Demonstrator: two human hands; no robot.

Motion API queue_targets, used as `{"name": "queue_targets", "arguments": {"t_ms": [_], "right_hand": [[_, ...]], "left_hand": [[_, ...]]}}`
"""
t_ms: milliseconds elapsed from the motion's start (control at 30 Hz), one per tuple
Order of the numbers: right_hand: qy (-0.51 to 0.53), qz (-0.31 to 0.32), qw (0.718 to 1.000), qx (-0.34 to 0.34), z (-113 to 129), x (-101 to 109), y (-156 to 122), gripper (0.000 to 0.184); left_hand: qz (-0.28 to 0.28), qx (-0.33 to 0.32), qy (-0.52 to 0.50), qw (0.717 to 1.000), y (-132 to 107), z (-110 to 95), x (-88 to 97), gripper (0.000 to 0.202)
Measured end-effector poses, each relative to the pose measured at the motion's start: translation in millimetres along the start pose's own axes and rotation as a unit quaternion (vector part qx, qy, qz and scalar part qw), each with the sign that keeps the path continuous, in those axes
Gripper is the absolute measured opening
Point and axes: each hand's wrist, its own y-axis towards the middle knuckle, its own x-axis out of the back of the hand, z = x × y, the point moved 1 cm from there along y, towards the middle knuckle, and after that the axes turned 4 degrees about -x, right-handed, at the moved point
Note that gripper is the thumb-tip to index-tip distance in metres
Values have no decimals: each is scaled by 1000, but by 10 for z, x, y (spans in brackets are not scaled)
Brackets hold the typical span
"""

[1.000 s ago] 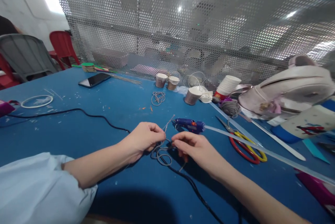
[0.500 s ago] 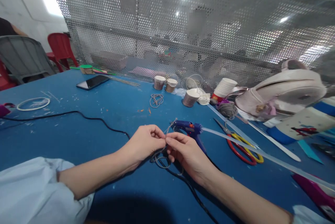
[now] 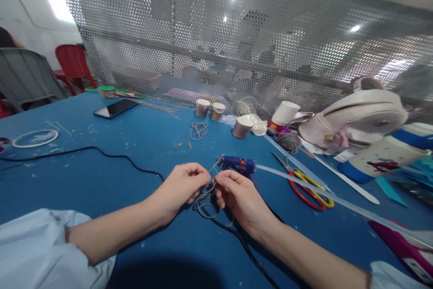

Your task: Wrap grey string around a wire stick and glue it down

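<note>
In the head view, the left hand (image 3: 186, 185) has thumb and forefinger pressed together on thin grey yarn (image 3: 206, 211), its other fingers curled under. The right hand (image 3: 241, 196) pinches the same tangle between thumb and forefinger, the rest of its fingers loosely bent. The fingertips of the two are close but apart, and a short strand rises above them towards the nozzle of a blue glue gun (image 3: 237, 164); whether it touches the nozzle I cannot tell. Loose loops of the yarn hang or lie below the hands, over a black cord (image 3: 246, 246) on the blue tabletop (image 3: 155, 131).

A long glue stick (image 3: 277, 172) runs from the back of the gun to the right, across the handles of the scissors (image 3: 290, 169). Beyond the hands lies a second grey coil (image 3: 198, 131), near three wrapped cups (image 3: 242, 126). Further right are a grey ball (image 3: 289, 141), stacked paper cups (image 3: 286, 113), a pale bag (image 3: 358, 111) and a bottle (image 3: 368, 160) lying tilted. To the left are a phone (image 3: 115, 108) and a white ring (image 3: 34, 146).
</note>
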Motion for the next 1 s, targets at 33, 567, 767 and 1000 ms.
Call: {"name": "queue_targets", "arguments": {"t_ms": [33, 567, 767, 1000], "right_hand": [[2, -1, 1000, 2, 4, 3, -1, 19], [20, -12, 1000, 16, 2, -3, -43, 18], [18, -13, 999, 37, 2, 22, -50, 18], [10, -13, 999, 49, -2, 22, -59, 18]], "left_hand": [[7, 4, -15, 1000, -2, -3, 3, 16], [37, 37, -138, 989, -35, -52, 27, 16], [49, 42, -138, 988, -46, -48, 31, 18], [90, 49, -155, 983, -49, -51, 47, 14]]}}
